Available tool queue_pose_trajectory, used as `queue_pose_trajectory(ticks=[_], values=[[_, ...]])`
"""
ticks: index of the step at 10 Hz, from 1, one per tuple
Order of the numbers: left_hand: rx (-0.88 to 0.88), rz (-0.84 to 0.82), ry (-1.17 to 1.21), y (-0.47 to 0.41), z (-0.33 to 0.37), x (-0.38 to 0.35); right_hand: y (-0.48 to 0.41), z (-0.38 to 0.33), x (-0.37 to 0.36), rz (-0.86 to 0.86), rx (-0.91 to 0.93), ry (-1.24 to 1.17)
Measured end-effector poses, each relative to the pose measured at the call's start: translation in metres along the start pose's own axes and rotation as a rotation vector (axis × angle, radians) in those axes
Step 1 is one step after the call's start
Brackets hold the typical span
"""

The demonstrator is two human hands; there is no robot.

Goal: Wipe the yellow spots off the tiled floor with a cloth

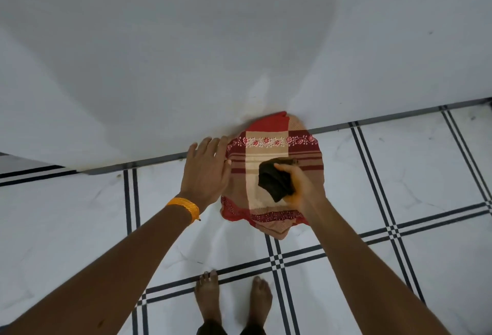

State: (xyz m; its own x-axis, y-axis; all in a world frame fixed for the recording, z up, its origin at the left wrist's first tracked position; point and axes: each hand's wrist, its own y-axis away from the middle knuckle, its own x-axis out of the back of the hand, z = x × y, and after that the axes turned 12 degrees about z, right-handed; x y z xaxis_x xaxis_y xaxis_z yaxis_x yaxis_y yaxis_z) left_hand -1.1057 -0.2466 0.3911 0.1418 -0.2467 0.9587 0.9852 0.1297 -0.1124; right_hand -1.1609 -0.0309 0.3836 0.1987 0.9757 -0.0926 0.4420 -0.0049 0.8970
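My right hand [300,188] is clenched around a dark, rough, crumpled wad [275,178], held over the cloth [269,172]. My left hand [206,172] lies flat with fingers spread, touching the cloth's left edge. I see an orange ribbed band [186,208] on that wrist. The cloth is woven, red, maroon and cream in blocks, with a floral border strip, and lies rumpled on the floor [426,174] against the white wall [239,28]. The tiles look glossy white, with dark double lines. I can read no writing, and I can't make out yellow spots.
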Motion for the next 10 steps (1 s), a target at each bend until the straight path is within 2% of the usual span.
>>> queue_pose_trajectory(ticks=[2, 4, 5, 6, 7, 8, 10], values=[[0.007, -0.013, 0.033, -0.003, 0.004, -0.062, -0.100, 0.011, 0.020, -0.053, 0.013, -0.125], [0.014, -0.076, 0.054, 0.011, 0.001, -0.088, -0.147, 0.083, 0.060, 0.158, -0.244, -0.068], [0.026, -0.090, 0.040, 0.010, -0.004, -0.091, -0.152, 0.086, 0.058, 0.155, -0.226, -0.126], [0.022, -0.092, 0.009, 0.007, -0.005, -0.088, -0.154, 0.082, 0.051, 0.178, -0.207, -0.064], [0.007, -0.089, -0.018, 0.008, -0.003, -0.083, -0.144, 0.085, 0.041, 0.314, -0.135, 0.226], [0.009, -0.077, -0.029, 0.007, 0.004, -0.068, -0.128, 0.089, 0.035, 0.383, 0.153, 0.564], [0.031, -0.001, -0.037, 0.013, 0.019, -0.024, -0.070, 0.066, 0.024, 0.353, 0.624, 1.043]])
